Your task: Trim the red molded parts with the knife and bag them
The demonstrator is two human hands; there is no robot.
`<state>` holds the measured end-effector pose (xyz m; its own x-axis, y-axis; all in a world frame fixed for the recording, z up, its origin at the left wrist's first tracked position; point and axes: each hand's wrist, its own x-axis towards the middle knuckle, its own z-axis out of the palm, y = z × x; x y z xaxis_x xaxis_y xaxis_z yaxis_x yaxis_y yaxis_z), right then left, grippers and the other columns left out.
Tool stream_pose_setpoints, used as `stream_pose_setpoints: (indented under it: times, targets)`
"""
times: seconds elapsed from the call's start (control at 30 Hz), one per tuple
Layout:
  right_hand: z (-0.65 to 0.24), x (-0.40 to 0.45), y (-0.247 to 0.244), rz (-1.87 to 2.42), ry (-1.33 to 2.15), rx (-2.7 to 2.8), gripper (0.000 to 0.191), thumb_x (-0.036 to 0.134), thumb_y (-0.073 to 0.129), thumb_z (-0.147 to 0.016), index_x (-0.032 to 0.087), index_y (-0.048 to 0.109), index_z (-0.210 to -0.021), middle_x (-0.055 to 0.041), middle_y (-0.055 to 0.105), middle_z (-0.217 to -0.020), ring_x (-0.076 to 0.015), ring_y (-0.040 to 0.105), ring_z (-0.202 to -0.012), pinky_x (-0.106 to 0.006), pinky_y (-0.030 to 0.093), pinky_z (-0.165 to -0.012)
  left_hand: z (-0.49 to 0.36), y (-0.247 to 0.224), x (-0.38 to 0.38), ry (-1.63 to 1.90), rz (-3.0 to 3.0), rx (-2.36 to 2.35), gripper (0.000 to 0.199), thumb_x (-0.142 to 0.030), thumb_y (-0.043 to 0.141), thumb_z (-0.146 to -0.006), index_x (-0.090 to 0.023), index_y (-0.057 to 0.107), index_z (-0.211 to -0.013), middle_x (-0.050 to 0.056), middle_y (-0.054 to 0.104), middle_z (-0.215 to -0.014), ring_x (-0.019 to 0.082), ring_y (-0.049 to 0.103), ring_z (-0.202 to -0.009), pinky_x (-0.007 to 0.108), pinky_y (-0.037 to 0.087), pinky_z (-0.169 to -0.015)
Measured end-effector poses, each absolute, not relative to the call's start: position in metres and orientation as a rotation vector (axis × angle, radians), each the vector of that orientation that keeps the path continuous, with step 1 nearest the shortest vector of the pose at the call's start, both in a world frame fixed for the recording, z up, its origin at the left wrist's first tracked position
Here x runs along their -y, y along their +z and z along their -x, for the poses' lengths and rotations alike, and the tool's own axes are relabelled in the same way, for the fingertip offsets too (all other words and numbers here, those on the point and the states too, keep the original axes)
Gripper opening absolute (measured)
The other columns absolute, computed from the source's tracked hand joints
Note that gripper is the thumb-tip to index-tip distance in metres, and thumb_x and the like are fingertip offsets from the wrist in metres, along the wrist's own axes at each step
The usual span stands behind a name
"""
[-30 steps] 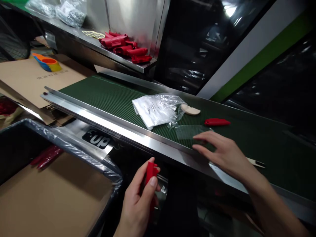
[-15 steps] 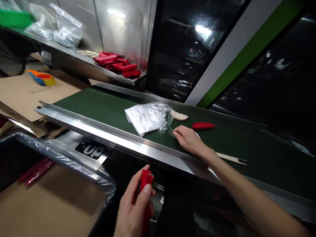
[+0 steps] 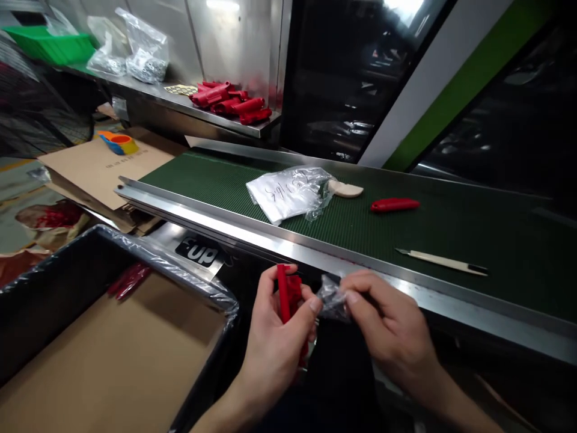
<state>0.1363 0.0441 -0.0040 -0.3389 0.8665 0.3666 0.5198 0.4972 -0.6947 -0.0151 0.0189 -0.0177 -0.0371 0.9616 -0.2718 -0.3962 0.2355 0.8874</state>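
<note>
Holding red plastic piece [image 3: 288, 294] upright in left hand [image 3: 274, 343], grip closed round it, top end clear above fingers. Right hand [image 3: 387, 328] pinches small clear bag [image 3: 332, 299] just beside it, mouth toward piece. Both held low in front of conveyor belt [image 3: 216, 180], near lined carton [image 3: 90, 349]. On belt I see bag stack [image 3: 288, 192], another red piece [image 3: 394, 205], thin blade tool [image 3: 444, 261], all within reach.

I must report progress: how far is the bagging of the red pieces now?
Done: a few bagged red pieces lie in the lined box. In hand: left hand holds a red piece, right hand a small clear bag. Left: one red piece on the belt, more on the shelf.
</note>
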Motion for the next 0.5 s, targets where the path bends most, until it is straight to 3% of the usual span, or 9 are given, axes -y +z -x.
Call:
stream_pose_setpoints:
  times: [0.07, 0.17, 0.23, 0.33, 0.43, 0.5]
  targets:
    - [-0.139, -0.035, -0.016, 1.223, 0.556, 1.932, 0.015, 0.014, 0.044, -0.096, 0.021, 0.054, -0.087, 0.0025, 0.056, -0.078, -0.0082, 0.054, -0.068, -0.020, 0.043, -0.060, 0.014, -0.026, -0.014, 1.282, -0.800, -1.253, 0.036, -0.025, 0.066, -0.084, -0.025, 0.043, -0.112, -0.003, 0.060, -0.085, 0.008, 0.057, -0.062, 0.019, 0.048, -0.059]
    - [-0.143, -0.025, -0.030, 1.267, 0.481, 1.916, 0.006, 0.015, 0.052, -0.090, 0.020, 0.054, -0.087, 0.0000, 0.058, -0.084, -0.0125, 0.057, -0.077, -0.026, 0.045, -0.072, 0.014, -0.036, -0.011, 1.343, -1.076, -1.560, 0.036, -0.018, 0.063, -0.083, -0.026, 0.045, -0.113, -0.002, 0.061, -0.089, 0.011, 0.062, -0.078, 0.023, 0.051, -0.074]
    - [-0.143, -0.022, -0.029, 1.305, 0.467, 1.906, 0.009, 0.017, 0.057, -0.088, 0.021, 0.055, -0.096, -0.0012, 0.060, -0.090, -0.0141, 0.058, -0.082, -0.027, 0.046, -0.076, 0.015, -0.039, -0.009, 1.328, -1.286, -1.640, 0.043, -0.014, 0.060, -0.083, -0.029, 0.042, -0.119, -0.004, 0.062, -0.087, 0.011, 0.062, -0.074, 0.023, 0.050, -0.072]
    - [-0.143, -0.021, -0.012, 1.306, 0.731, 1.982, 0.026, 0.023, 0.058, -0.090, 0.025, 0.053, -0.116, 0.0019, 0.062, -0.096, -0.0101, 0.059, -0.079, -0.022, 0.048, -0.069, 0.014, -0.040, -0.001, 1.185, -1.623, -1.519, 0.057, -0.011, 0.055, -0.083, -0.035, 0.036, -0.131, -0.004, 0.063, -0.088, 0.012, 0.062, -0.071, 0.024, 0.049, -0.068]
    - [-0.146, -0.018, 0.010, 1.113, 0.968, 2.122, 0.011, 0.022, 0.054, -0.094, 0.027, 0.060, -0.103, 0.0062, 0.063, -0.083, -0.0073, 0.059, -0.072, -0.019, 0.046, -0.064, 0.010, -0.044, 0.006, 1.013, -1.746, -1.388, 0.066, -0.011, 0.055, -0.081, -0.039, 0.033, -0.137, -0.001, 0.064, -0.104, 0.016, 0.064, -0.083, 0.029, 0.050, -0.073]
    - [-0.155, -0.012, 0.017, 1.117, 0.832, 2.022, 0.011, 0.021, 0.054, -0.095, 0.027, 0.062, -0.095, 0.0067, 0.065, -0.080, -0.0069, 0.061, -0.069, -0.019, 0.047, -0.063, 0.009, -0.050, 0.006, 0.999, -1.646, -1.410, 0.068, -0.011, 0.059, -0.078, -0.037, 0.035, -0.136, 0.000, 0.063, -0.105, 0.018, 0.063, -0.087, 0.032, 0.048, -0.077]
